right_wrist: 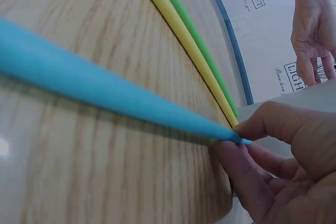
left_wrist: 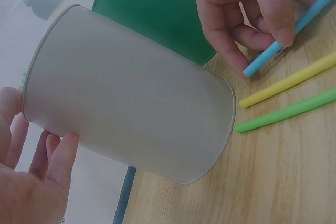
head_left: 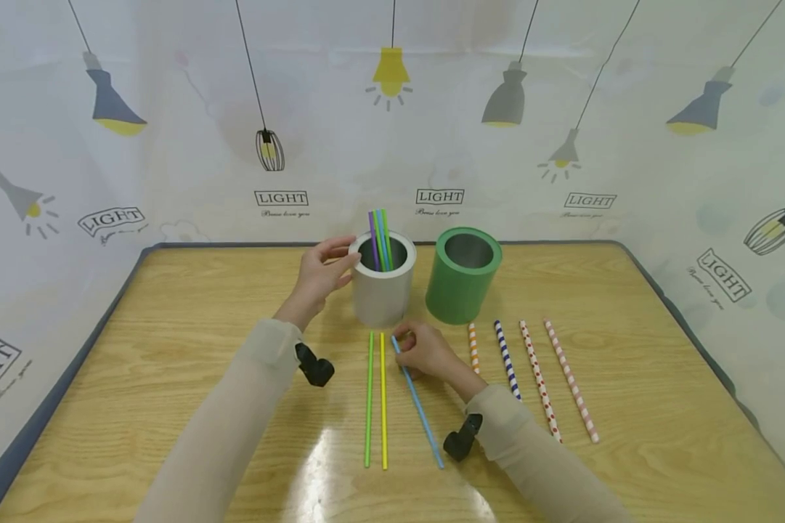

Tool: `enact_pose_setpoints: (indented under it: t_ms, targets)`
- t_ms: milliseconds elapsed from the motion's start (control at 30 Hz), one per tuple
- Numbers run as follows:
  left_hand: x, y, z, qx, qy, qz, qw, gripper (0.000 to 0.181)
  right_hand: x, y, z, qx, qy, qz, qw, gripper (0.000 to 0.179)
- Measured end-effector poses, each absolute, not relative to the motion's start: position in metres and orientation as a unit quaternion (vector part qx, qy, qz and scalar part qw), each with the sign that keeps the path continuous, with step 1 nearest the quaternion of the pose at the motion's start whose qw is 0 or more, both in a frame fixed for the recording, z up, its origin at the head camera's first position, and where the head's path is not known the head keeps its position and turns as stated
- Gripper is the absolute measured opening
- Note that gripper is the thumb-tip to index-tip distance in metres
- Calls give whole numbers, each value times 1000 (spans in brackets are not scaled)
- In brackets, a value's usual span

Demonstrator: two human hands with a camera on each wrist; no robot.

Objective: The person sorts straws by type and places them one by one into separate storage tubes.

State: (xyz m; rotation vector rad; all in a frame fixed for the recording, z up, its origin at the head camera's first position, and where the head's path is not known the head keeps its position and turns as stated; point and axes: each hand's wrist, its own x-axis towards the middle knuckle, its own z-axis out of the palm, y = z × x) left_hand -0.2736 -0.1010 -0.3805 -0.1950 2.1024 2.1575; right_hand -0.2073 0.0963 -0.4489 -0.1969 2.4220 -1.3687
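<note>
My left hand touches the left side of a white can near its rim, fingers fairly straight and thumb spread apart. Several purple, green and blue straws stand in that can. With thumb and fingertips, my right hand pinches the far end of a light blue straw, which slants low along the table. In the right wrist view the blue straw runs from the pinch toward the camera. A yellow straw and a green straw lie side by side to its left.
A green can stands right of the white one, with no straws showing in its mouth. Several patterned paper straws lie on the wooden table at the right, partly behind the right forearm. A printed backdrop rises behind the table.
</note>
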Motion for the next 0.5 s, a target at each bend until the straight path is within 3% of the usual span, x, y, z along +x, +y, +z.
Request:
enact_pose_setpoints:
  t_ms: [500]
  targets:
    - [-273,-101,-380,-65,694,714,62,37,-210,99,-436,-97,862,-479,134,37]
